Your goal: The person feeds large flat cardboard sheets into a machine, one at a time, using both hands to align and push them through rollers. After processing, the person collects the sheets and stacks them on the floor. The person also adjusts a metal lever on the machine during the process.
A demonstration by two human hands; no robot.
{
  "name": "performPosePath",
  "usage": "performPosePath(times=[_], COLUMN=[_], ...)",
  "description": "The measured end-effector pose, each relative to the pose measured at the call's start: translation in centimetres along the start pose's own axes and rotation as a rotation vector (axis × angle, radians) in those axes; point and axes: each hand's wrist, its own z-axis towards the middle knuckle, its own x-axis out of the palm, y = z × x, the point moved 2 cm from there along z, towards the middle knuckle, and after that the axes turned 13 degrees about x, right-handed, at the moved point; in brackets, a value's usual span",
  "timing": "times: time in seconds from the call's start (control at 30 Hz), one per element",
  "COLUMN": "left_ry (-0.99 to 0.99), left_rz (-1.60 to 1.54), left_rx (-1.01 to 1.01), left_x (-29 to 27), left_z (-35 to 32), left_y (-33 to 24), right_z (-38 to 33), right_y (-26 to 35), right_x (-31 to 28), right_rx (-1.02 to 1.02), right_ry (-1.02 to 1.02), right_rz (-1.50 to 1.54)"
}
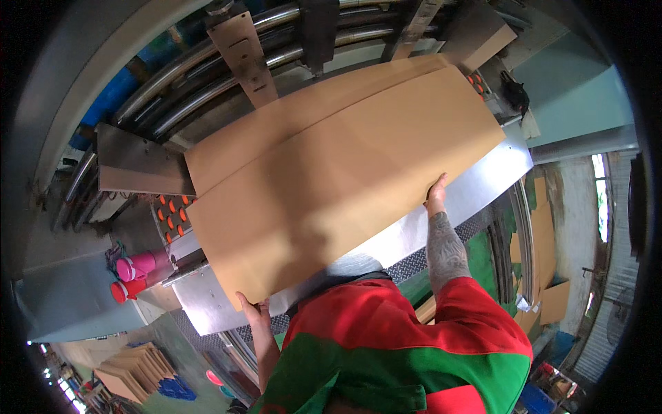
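A large brown cardboard sheet, creased along its far side, lies over a metal feed table and reaches into a machine. My left hand grips its near left corner, thumb on top and fingers underneath. Along the near edge, toward the right, my right hand holds the sheet the same way, its fingers hidden below. A shadow falls across the middle of the cardboard.
Steel guide plates and round bars stand beyond the sheet. Orange rollers show at its left side. Pink and red containers are at the left. Stacked cardboard lies on the floor at lower left; more cardboard leans at right.
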Motion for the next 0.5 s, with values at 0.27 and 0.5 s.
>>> performPosePath(times=[0.27,0.5], left_ry=[-0.059,0.016], left_rz=[0.165,0.108], left_rx=[-0.042,0.137], left_x=[6.6,14.6], left_z=[7.3,18.0], left_y=[-3.9,-6.2], right_z=[0.5,1.4], right_y=[4.8,9.6], right_x=[0.8,10.0], right_rx=[-0.01,-0.056], right_ry=[0.306,0.472], right_rz=[-0.328,-0.302])
